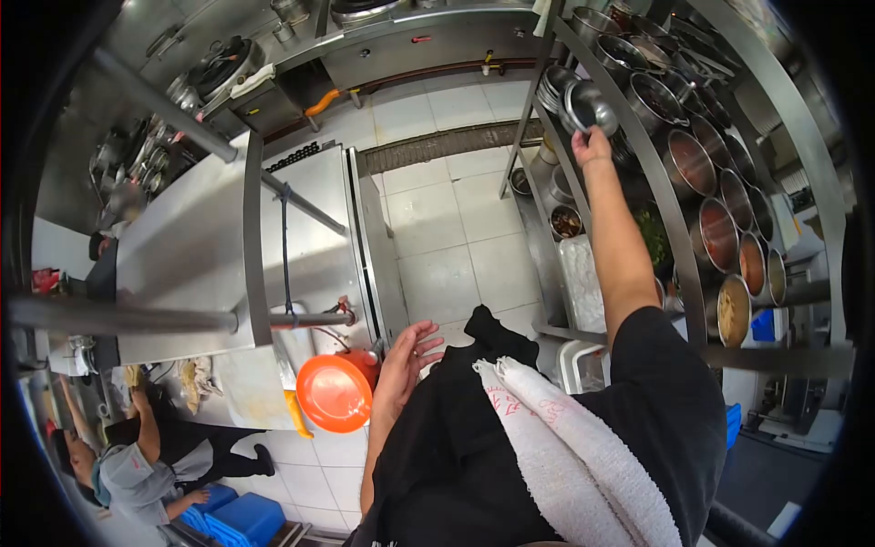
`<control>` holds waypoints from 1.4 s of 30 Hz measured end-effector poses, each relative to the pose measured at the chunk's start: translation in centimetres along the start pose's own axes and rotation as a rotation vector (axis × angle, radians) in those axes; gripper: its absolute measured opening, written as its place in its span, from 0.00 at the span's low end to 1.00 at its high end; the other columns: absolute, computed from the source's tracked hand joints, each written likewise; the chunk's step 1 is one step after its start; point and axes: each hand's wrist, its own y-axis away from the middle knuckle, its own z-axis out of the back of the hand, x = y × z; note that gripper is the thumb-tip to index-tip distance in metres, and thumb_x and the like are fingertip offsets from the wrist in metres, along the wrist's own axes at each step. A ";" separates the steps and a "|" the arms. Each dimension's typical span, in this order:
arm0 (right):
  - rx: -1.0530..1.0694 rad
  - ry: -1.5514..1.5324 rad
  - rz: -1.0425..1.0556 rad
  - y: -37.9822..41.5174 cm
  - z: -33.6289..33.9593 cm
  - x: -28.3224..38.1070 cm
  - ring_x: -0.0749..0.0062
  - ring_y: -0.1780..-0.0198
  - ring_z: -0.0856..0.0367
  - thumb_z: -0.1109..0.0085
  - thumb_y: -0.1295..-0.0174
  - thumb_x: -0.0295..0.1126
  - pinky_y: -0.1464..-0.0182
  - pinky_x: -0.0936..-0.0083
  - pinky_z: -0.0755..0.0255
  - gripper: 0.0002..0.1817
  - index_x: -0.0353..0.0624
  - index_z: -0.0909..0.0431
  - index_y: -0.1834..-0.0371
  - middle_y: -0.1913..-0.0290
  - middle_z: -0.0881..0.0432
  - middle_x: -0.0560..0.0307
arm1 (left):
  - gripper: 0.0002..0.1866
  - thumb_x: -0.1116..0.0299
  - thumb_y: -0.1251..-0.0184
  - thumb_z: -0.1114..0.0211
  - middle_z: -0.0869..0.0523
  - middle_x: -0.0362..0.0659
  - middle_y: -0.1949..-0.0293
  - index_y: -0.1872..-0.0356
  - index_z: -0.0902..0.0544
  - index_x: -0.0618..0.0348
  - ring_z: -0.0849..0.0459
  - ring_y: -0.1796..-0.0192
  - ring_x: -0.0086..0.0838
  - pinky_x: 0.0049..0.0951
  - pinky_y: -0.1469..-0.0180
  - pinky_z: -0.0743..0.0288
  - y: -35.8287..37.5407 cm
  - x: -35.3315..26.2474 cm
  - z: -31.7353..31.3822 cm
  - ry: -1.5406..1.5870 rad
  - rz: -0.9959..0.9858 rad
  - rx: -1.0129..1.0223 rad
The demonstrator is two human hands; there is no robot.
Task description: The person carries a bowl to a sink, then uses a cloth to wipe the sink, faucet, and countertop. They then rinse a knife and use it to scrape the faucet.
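My right hand reaches out to the rack at the right, its fingers gripping the rim of a shiny metal bowl. Other metal bowls are stacked beside it on the shelf. At my waist, my left hand is empty, with its fingers apart and slightly curled. Nearest to it is an orange plastic basin at the edge of the steel counter. A white towel with red lettering hangs over my black shirt.
Many metal pots of sauces and ingredients fill the right rack. A steel worktable with an upper shelf stands at left. Another person works at lower left near blue bins. Stoves line the far wall.
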 end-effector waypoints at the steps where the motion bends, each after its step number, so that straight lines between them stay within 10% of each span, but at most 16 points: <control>1: 0.008 -0.002 0.012 -2.3 -1.9 0.7 0.63 0.71 0.17 0.41 0.32 0.26 0.68 0.69 0.12 0.04 0.36 0.23 0.60 0.67 0.19 0.52 | 0.28 0.49 0.14 0.48 0.24 0.50 0.30 0.28 0.28 0.62 0.21 0.33 0.40 0.43 0.33 0.23 -0.6 -0.3 -0.6 -0.020 0.008 -0.019; 10: -0.202 0.467 0.014 -8.7 -6.3 -1.8 0.72 0.70 0.21 0.31 0.31 0.50 0.68 0.70 0.19 0.21 0.43 0.24 0.56 0.68 0.22 0.58 | 0.28 0.49 0.14 0.49 0.23 0.51 0.31 0.28 0.29 0.62 0.20 0.34 0.39 0.43 0.31 0.24 -4.5 -1.5 -4.4 -0.072 0.024 -0.148; 15: -0.051 0.305 -0.074 -8.7 -0.4 -4.0 0.76 0.77 0.26 0.36 0.29 0.43 0.73 0.74 0.27 0.14 0.50 0.26 0.67 0.79 0.27 0.67 | 0.28 0.50 0.14 0.49 0.23 0.51 0.31 0.28 0.29 0.62 0.19 0.35 0.39 0.42 0.32 0.23 -5.6 -2.0 -5.7 -0.107 0.033 -0.161; 21: 0.346 0.352 -0.006 -0.7 7.6 -7.2 0.77 0.72 0.34 0.43 0.26 0.32 0.70 0.75 0.37 0.10 0.49 0.30 0.67 0.71 0.30 0.64 | 0.30 0.44 0.17 0.44 0.21 0.47 0.32 0.30 0.25 0.60 0.19 0.35 0.35 0.37 0.35 0.22 -6.7 -2.1 -6.7 -0.206 0.072 -0.108; 26: 0.201 0.547 -0.094 11.9 13.2 -10.9 0.78 0.64 0.25 0.38 0.26 0.41 0.62 0.74 0.28 0.07 0.53 0.23 0.54 0.60 0.20 0.65 | 0.30 0.42 0.18 0.43 0.21 0.42 0.35 0.31 0.24 0.57 0.19 0.38 0.31 0.34 0.37 0.23 -7.3 -0.9 -6.8 -0.297 0.068 0.021; 42: 0.113 1.115 -0.173 43.4 34.5 -13.2 0.80 0.64 0.22 0.40 0.24 0.43 0.63 0.78 0.27 0.09 0.51 0.23 0.54 0.60 0.18 0.67 | 0.26 0.46 0.16 0.47 0.19 0.41 0.39 0.32 0.23 0.56 0.18 0.44 0.27 0.31 0.44 0.21 4.2 6.5 -4.6 -0.418 0.114 0.531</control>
